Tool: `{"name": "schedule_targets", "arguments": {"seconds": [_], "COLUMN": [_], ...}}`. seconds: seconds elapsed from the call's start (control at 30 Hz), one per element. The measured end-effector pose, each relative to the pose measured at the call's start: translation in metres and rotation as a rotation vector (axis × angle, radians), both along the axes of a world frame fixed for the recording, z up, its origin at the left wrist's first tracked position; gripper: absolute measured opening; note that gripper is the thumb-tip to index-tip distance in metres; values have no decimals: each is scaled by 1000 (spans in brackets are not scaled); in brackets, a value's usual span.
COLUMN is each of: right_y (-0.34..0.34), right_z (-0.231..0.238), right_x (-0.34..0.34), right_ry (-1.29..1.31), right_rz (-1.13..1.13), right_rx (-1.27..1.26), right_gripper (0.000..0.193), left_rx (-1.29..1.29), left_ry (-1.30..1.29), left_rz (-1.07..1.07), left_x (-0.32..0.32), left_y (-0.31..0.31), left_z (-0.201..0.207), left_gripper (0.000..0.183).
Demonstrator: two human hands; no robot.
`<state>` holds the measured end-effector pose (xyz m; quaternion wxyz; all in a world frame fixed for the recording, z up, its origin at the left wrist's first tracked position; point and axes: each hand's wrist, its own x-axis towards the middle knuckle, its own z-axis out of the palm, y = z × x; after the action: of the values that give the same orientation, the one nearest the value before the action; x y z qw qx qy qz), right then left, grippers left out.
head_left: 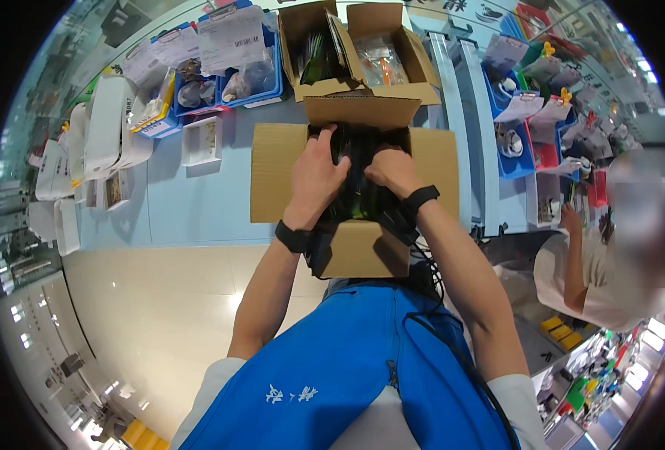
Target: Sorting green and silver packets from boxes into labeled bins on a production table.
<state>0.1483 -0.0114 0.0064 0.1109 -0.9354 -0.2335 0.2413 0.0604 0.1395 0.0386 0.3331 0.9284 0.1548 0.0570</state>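
Observation:
An open cardboard box [433, 169] stands at the table's front edge, its flaps folded outward. Dark, glossy packages with a green tint [357, 154] fill it. My left hand [317, 176] reaches in along the left side, thumb apart from the fingers, touching the packages; some fingertips are hidden in the box. Over the right half, my right hand [394, 171] is curled with its fingers bent down into the contents. What those fingers grip, if anything, is hidden. Each wrist wears a black band.
Behind the box stand two more open cartons, one with dark green packages [317, 60], the other with clear bags [381, 64]. Blue bins [268, 82] and a small white tray [202, 142] lie left. A metal rail [471, 135] runs right; beyond it another person [587, 262] works.

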Motion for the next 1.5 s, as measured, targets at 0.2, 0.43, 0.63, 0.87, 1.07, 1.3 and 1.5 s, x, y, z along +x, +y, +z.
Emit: {"name": "schedule_targets", "arguments": {"seconds": [0.2,0.43,0.63,0.87,1.07,1.3,1.5], "right_y": [4,3,6,-6,-41,-157,-218], "right_z": [-48,-62,43,59,129,134,147], "right_x": [-36,-41,-41,-59,-65,-74,-101], "right_ry": [57,-159,-62,-429,-185,395,544], "right_rz": [-331,-550,-435,-261,-447,-983,-1159], "right_rx": [176,290,362,335,762,1378,1316], "right_gripper": [78,86,69,66,71,54,56], "left_rx": [145,235,138,22,351,521,232], "left_ry": [35,89,131,-188,-66,165,-168], "left_rz": [-13,-15,38,-19,-121,-73,-86], "left_x": [8,20,10,15,30,24,2], "left_y": [-17,-27,-7,-17,-23,-19,1], "left_z": [1,1,-6,-25,-41,8,72], "left_gripper": [72,85,89,77,59,68,70]}}
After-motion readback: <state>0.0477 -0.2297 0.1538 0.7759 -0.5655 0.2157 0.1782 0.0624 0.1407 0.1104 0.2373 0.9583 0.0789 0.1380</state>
